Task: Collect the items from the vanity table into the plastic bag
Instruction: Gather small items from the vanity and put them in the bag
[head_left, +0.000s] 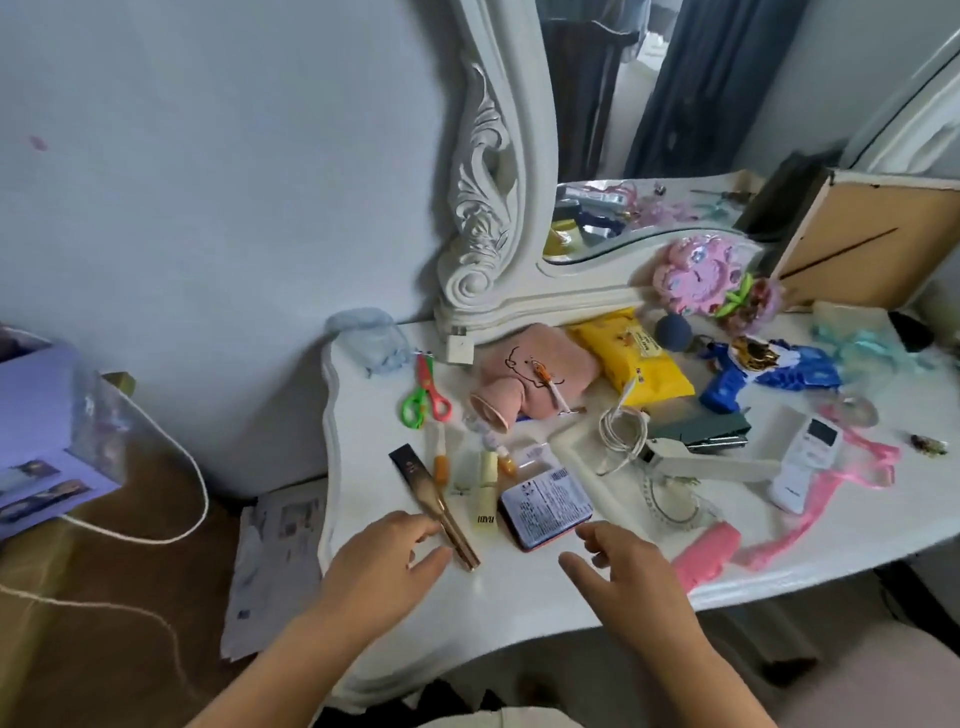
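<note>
My left hand (387, 558) touches the gold-tipped tube (435, 503), fingers loose; right hand (623, 569) open, empty, near blue tin (545, 501), lower centre of desk (519, 587). Pinch tube mid-length; bag unseen

Label text on the blue tin (545, 500) is way too small to read, purple box (36, 431) is cut off at the left edge, board (872, 244) runs off upper right.
</note>
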